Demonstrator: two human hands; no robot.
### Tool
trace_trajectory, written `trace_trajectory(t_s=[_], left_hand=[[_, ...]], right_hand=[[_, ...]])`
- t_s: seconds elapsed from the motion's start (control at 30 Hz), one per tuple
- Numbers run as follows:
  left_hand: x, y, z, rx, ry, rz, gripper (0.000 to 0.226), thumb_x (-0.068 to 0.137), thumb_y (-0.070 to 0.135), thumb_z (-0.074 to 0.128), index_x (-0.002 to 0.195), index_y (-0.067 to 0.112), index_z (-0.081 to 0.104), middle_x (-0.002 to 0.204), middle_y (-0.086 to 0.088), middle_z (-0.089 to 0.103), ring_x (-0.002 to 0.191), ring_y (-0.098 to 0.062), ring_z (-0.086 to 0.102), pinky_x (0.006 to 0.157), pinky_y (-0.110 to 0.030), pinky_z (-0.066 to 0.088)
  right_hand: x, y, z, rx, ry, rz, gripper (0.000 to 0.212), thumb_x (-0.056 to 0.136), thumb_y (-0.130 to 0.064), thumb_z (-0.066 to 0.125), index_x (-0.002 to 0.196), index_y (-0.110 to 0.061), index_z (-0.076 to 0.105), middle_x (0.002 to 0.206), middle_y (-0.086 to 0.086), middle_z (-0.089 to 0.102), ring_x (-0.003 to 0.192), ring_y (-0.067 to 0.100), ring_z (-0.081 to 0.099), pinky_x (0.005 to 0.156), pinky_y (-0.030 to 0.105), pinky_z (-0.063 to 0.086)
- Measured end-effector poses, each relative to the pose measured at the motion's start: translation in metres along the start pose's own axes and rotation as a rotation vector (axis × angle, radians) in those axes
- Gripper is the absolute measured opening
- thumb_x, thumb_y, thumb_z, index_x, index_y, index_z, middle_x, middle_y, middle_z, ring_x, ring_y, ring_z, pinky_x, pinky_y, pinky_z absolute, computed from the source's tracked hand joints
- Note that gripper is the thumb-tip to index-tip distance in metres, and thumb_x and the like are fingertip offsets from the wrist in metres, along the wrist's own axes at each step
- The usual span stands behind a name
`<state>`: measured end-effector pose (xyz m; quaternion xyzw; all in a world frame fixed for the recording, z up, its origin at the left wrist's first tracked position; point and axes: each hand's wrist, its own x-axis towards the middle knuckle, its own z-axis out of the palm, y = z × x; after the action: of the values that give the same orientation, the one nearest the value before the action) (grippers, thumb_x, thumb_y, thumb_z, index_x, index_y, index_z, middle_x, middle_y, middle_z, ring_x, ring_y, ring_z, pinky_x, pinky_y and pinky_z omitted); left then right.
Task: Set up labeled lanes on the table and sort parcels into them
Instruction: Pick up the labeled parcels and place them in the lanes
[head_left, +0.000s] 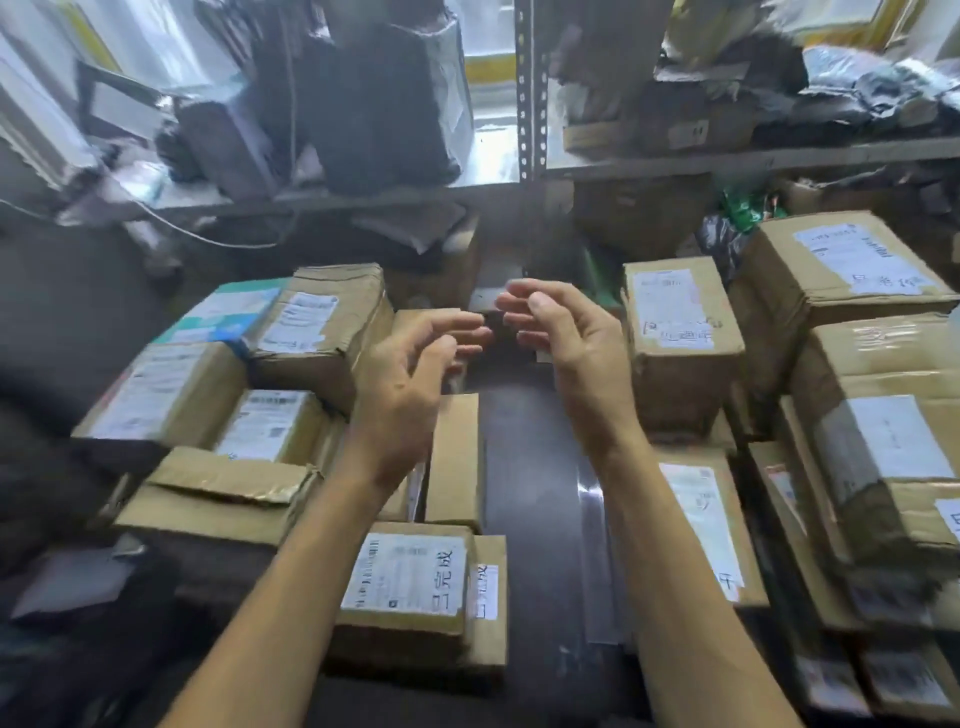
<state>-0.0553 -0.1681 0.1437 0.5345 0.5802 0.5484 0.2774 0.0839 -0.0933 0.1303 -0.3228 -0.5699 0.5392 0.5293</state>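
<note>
Two piles of cardboard parcels with one bare gap between them.

Left pile (171, 405): unevenly stacked. A teal-printed box (228, 312) sits at the far end and a crushed-lid box (218, 493) nearer. At the front is a parcel with a handwritten white label (405, 577). A narrow parcel (457, 457) stands on edge right at the gap's border.

Left hand (410, 384): raised over that border, fingers loosely curled, holding nothing. Right hand (566, 353): mirrors it, palm turned inward, also empty. Their fingertips are near but apart.

Under them a dark strip of bench (524, 467) runs front to back, with a clear tape strip (592, 519) along its right side. Right of that are a flat parcel (711, 525) and a tall labelled box (680, 343). The right pile (883, 467) beyond them is stacked high. The shelf (727, 158) behind holds dark bags.

I can't make out any lane markers on the bench; the view is blurred.

Risks, my read:
- The on-edge parcel looks tippy. A forearm brushing it while reaching forward would drop it into the gap.
- The left pile's overhanging boxes could slide if a lower one is pulled.
- A parcel dragged across the tape strip could lift it.
- The gap is narrow, so a wide box could straddle both piles and muddle the sort.
</note>
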Motion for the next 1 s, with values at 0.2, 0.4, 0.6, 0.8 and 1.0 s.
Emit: trace_trajectory(t_s=[0.2, 0.4, 0.6, 0.8, 1.0], left_hand=[[-0.034, 0.024, -0.113, 0.011, 0.171, -0.063, 0.03, 0.095, 0.018, 0.044, 0.107, 0.013, 0.07, 0.107, -0.014, 0.075, 0.101, -0.027, 0.073, 0.085, -0.032, 0.058], [-0.009, 0.005, -0.164, 0.087, 0.184, -0.177, 0.031, 0.093, 0.026, 0.044, 0.107, 0.021, 0.071, 0.107, -0.003, 0.077, 0.103, -0.018, 0.073, 0.089, -0.034, 0.056], [0.061, -0.056, -0.178, 0.177, 0.136, -0.322, 0.027, 0.1, 0.028, 0.045, 0.108, 0.03, 0.071, 0.11, 0.006, 0.074, 0.107, -0.012, 0.069, 0.1, -0.041, 0.055], [0.131, -0.11, -0.193, 0.255, 0.158, -0.496, 0.029, 0.102, 0.035, 0.04, 0.112, 0.034, 0.068, 0.121, 0.009, 0.068, 0.111, -0.007, 0.062, 0.091, -0.028, 0.051], [0.165, -0.148, -0.194, 0.566, 0.071, -0.695, 0.064, 0.088, 0.051, 0.035, 0.147, 0.031, 0.047, 0.153, -0.004, 0.045, 0.143, -0.032, 0.031, 0.12, -0.051, 0.023]], right_hand=[[-0.027, -0.018, 0.101, 0.103, -0.159, 0.07, 0.024, 0.105, -0.014, 0.049, 0.112, -0.006, 0.071, 0.107, 0.012, 0.076, 0.099, 0.025, 0.072, 0.087, 0.035, 0.057], [-0.003, 0.011, 0.135, 0.009, -0.224, 0.144, 0.024, 0.106, -0.01, 0.048, 0.112, -0.007, 0.071, 0.101, 0.0, 0.075, 0.089, 0.001, 0.071, 0.08, 0.023, 0.057], [0.06, 0.072, 0.163, -0.09, -0.179, 0.266, 0.024, 0.106, -0.018, 0.05, 0.112, -0.014, 0.073, 0.104, -0.003, 0.076, 0.099, 0.012, 0.071, 0.085, 0.026, 0.057], [0.113, 0.132, 0.188, -0.14, -0.065, 0.458, 0.023, 0.103, -0.03, 0.057, 0.125, -0.021, 0.06, 0.105, -0.013, 0.064, 0.092, -0.001, 0.06, 0.057, 0.003, 0.044], [0.118, 0.182, 0.221, -0.118, -0.154, 0.781, 0.081, 0.073, -0.066, 0.066, 0.142, -0.031, 0.041, 0.131, -0.008, 0.061, 0.117, 0.013, 0.06, 0.098, 0.037, 0.051]])
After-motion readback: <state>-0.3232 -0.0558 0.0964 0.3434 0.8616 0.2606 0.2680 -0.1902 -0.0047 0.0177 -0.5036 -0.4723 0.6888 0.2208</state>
